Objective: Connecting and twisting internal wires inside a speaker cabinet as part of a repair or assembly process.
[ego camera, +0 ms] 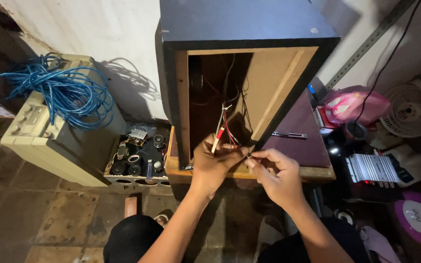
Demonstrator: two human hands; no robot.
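Observation:
A black speaker cabinet stands open-backed on a low wooden table, its bare wood interior showing thin red and dark wires hanging down. My left hand holds those wires at the cabinet's lower opening, with a red and white sleeved end sticking up between the fingers. My right hand is just to its right, thumb and forefinger pinched on a small dark wire end or connector. The two hands nearly touch.
A beige device with a coil of blue cable sits at left. A box of small electronic parts lies beside the table. A pink bag, white fan and silver amplifier crowd the right. Tiled floor below.

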